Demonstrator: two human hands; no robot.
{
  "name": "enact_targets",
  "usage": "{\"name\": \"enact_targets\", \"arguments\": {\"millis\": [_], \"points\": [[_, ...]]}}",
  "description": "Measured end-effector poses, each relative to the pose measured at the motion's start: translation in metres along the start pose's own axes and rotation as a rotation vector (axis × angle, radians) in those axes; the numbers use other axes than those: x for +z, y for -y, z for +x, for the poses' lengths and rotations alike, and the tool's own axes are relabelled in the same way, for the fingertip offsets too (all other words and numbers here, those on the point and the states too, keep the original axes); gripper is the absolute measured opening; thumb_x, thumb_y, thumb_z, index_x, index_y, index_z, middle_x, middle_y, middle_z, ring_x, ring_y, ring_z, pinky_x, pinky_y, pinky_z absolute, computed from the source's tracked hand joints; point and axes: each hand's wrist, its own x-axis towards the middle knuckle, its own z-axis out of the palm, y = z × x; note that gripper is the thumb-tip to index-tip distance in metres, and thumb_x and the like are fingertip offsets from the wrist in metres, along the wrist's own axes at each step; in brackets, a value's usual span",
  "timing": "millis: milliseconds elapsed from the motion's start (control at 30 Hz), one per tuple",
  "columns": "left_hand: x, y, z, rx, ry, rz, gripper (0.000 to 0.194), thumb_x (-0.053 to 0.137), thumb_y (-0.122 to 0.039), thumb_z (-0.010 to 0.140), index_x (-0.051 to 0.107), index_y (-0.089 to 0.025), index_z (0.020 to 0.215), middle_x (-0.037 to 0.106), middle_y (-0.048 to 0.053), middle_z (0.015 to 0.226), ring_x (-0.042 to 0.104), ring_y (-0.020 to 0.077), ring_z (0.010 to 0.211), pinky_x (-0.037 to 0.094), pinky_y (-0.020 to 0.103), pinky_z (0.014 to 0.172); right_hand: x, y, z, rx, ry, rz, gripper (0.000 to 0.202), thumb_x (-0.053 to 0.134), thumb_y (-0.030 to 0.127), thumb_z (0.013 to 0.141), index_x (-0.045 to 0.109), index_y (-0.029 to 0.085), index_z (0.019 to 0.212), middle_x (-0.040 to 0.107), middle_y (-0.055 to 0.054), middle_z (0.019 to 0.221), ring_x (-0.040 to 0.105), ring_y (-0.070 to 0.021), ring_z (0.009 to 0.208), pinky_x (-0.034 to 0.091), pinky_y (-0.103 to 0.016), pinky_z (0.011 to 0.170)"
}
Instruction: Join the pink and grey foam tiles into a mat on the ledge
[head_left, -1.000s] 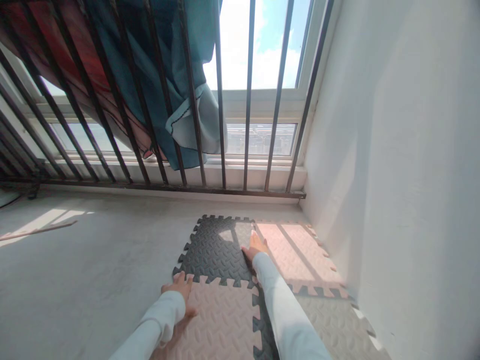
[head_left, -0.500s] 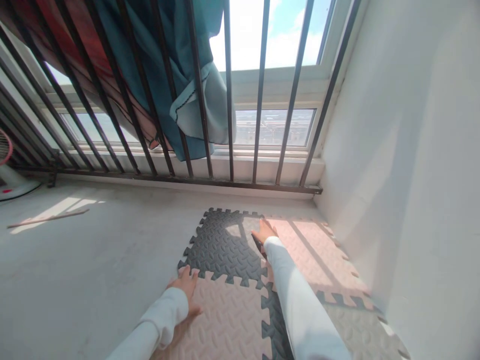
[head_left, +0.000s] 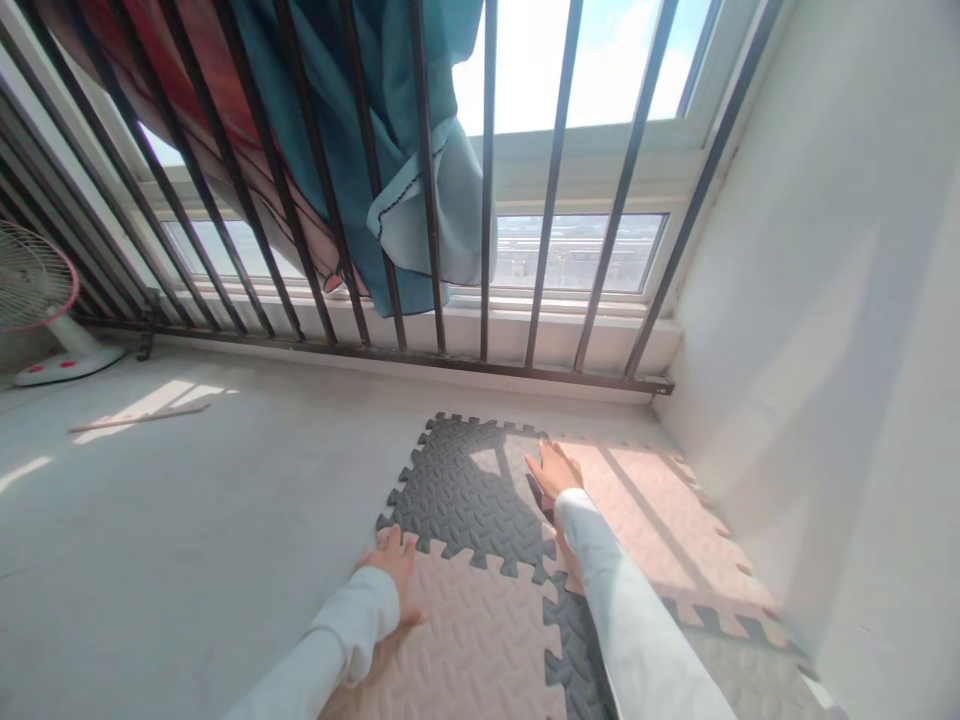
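My left hand (head_left: 394, 572) rests with fingers spread on the left corner of a pink foam mat tile (head_left: 480, 640), where it meets the dark grey foam mat tile (head_left: 472, 490). On the seam between that dark tile and a second pink tile (head_left: 637, 510) lies my right hand (head_left: 553, 468), fingers stretched out. Neither hand grips anything. The tiles have jigsaw edges and a raised tread pattern. Under my right forearm another dark tile (head_left: 581, 640) shows in part, and a light grey tile (head_left: 750, 675) lies to its right.
Dark metal railing bars (head_left: 487, 250) stand before the window, with a blue-green cloth (head_left: 405, 200) hanging behind them. A white wall (head_left: 847, 350) borders the tiles on the right. A fan (head_left: 71, 355) and a thin stick (head_left: 139, 418) are on the floor at left.
The view has turned slightly left, so everything sits further right and more of the fan shows. Both hands stay at nearly the same places on the tiles.
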Motion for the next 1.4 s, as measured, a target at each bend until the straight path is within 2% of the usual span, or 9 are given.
{"name": "enact_targets", "arguments": {"millis": [167,333,500,633,733,833,1067,1200,1400], "points": [[-0.001,0.0,-0.001,0.012,-0.005,0.003,0.101,0.062,-0.049,0.049,0.024,-0.011,0.134,0.013,0.021,0.143,0.022,0.0347,0.127,0.025,0.047,0.1,0.0,0.008,-0.014,0.009,0.021,-0.045,0.059,0.028,0.045,0.082,0.031,0.011,0.131,0.024,-0.009,0.141,0.012,-0.0233,0.13,0.003,-0.05,0.104],[-0.009,-0.001,-0.005,0.009,0.04,0.003,0.103,0.062,-0.052,0.049,0.021,-0.013,0.135,0.01,0.02,0.144,0.021,0.0357,0.127,0.026,0.047,0.099,-0.022,0.017,-0.028,0.022,0.065,-0.06,0.058,0.027,0.047,0.083,0.038,0.009,0.126,0.031,-0.013,0.137,0.022,-0.0248,0.127,0.009,-0.047,0.104],[-0.008,0.0,0.001,0.023,0.063,0.033,0.102,0.061,-0.05,0.049,0.023,-0.011,0.135,0.012,0.02,0.143,0.025,0.0353,0.126,0.03,0.047,0.097,-0.016,0.015,-0.116,-0.031,0.071,-0.086,0.05,0.023,0.045,0.086,0.055,0.016,0.11,0.048,-0.013,0.125,0.034,-0.0228,0.122,0.01,-0.045,0.104],[-0.008,-0.001,0.002,0.023,0.044,0.051,0.1,0.06,-0.049,0.051,0.023,-0.011,0.135,0.015,0.02,0.142,0.027,0.0346,0.125,0.031,0.046,0.096,0.005,0.015,-0.168,-0.114,0.103,-0.115,0.057,0.028,0.045,0.083,0.042,0.008,0.124,0.033,-0.017,0.135,0.026,-0.025,0.126,0.012,-0.043,0.103],[-0.01,-0.001,0.0,0.037,0.042,0.052,0.1,0.06,-0.048,0.051,0.023,-0.008,0.134,0.016,0.023,0.141,0.027,0.035,0.124,0.033,0.045,0.095,0.006,0.017,-0.171,-0.104,0.107,-0.111,0.063,0.03,0.048,0.082,0.036,0.006,0.128,0.026,-0.016,0.139,0.02,-0.0246,0.128,0.007,-0.044,0.105],[-0.009,-0.001,0.0,0.032,0.022,0.05,0.099,0.061,-0.048,0.05,0.025,-0.008,0.133,0.022,0.023,0.138,0.031,0.0349,0.122,0.036,0.043,0.092,0.001,0.014,-0.17,-0.089,0.157,-0.073,0.062,0.025,0.05,0.083,0.037,0.009,0.127,0.027,-0.014,0.138,0.022,-0.024,0.127,0.009,-0.046,0.104],[0.001,0.002,0.015,0.019,-0.032,0.043,0.096,0.063,-0.047,0.045,0.036,-0.009,0.129,0.03,0.022,0.134,0.036,0.0344,0.119,0.038,0.04,0.09,0.014,-0.003,-0.207,0.003,0.015,-0.017,0.068,0.027,0.054,0.082,0.038,0.004,0.126,0.031,-0.018,0.136,0.021,-0.0278,0.127,0.006,-0.045,0.105],[0.003,0.004,0.017,0.02,-0.033,0.025,0.096,0.062,-0.047,0.044,0.037,-0.009,0.128,0.03,0.022,0.134,0.039,0.034,0.117,0.039,0.038,0.09,0.007,-0.013,-0.209,-0.026,0.064,0.032,0.063,0.024,0.051,0.083,0.042,0.007,0.124,0.036,-0.016,0.134,0.026,-0.0258,0.125,0.007,-0.046,0.105],[0.007,0.008,0.022,0.016,-0.03,0.024,0.092,0.06,-0.049,0.047,0.037,-0.013,0.128,0.029,0.021,0.134,0.039,0.0355,0.117,0.04,0.043,0.087,-0.014,-0.075,-0.215,0.451,-0.002,-0.101,0.063,0.02,0.046,0.085,0.037,0.001,0.126,0.034,-0.019,0.134,0.024,-0.0268,0.126,0.014,-0.043,0.103]]}}
